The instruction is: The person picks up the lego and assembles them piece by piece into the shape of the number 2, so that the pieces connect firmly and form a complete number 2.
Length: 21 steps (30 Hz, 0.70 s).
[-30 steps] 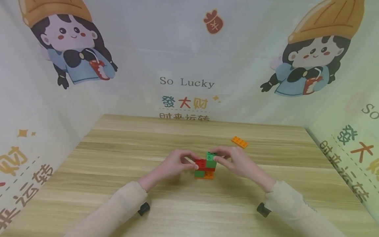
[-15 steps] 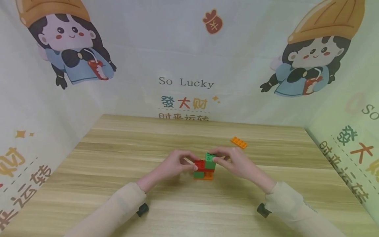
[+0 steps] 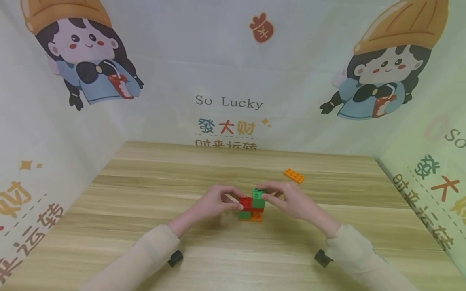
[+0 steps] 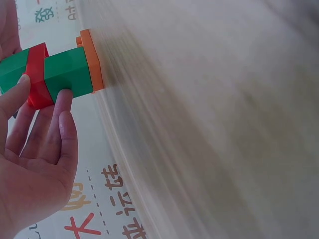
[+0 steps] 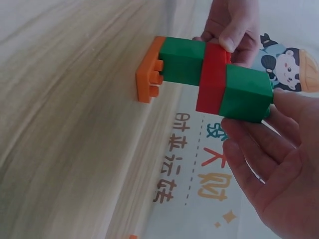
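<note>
A small toy-brick stack stands in the middle of the table. At its bottom is a thin orange brick (image 3: 256,218), flat on the wood. One green brick (image 5: 183,59) sits on the orange brick's left half, and its right-hand studs show bare. Across the top of that green brick lies a thin red brick (image 3: 246,203), overhanging to the right. On the red brick's right end stands a second green brick (image 5: 246,94). My left hand (image 3: 214,201) grips the red brick's left end between thumb and fingers. With my right hand (image 3: 291,199) I pinch the upper green brick.
Behind my right hand lies a loose orange brick (image 3: 293,175), studs up. The wooden table (image 3: 153,173) is bordered at the back and sides by a printed cloth (image 3: 225,60). A dark cylinder (image 3: 176,258) shows under the left cuff, another dark cylinder (image 3: 323,258) under the right.
</note>
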Available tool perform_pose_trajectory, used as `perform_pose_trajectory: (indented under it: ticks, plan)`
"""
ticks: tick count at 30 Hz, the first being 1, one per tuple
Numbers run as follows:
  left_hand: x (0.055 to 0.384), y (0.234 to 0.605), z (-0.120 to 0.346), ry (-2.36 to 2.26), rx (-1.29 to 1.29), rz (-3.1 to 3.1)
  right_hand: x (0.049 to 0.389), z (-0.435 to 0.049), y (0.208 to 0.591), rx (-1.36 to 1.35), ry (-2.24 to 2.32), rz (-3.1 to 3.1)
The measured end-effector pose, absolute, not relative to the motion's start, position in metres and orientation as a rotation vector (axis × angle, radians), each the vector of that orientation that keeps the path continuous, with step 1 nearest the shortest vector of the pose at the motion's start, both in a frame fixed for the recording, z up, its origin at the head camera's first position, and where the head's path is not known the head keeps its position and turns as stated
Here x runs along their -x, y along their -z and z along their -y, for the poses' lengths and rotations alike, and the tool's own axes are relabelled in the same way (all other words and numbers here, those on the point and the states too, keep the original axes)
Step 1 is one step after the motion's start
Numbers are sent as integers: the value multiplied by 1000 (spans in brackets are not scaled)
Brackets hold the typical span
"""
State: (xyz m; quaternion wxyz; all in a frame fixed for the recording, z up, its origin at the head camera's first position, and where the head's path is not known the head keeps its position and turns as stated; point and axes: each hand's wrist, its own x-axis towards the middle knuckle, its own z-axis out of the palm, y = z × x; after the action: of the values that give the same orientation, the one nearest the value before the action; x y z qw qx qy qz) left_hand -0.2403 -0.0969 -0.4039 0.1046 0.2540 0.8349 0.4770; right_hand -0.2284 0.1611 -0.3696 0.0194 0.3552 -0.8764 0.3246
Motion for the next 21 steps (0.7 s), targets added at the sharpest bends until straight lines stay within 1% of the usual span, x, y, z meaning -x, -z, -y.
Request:
perform_pose_trajectory:
  ticks: [12,21]
  plan:
    - [241,404,97,-1413,-732,-2455,236,-171,365,-1037,-1059,2754]
    - [241,406,97,-1414,-741,-2457,250,-183,360,-965,-1105,2672]
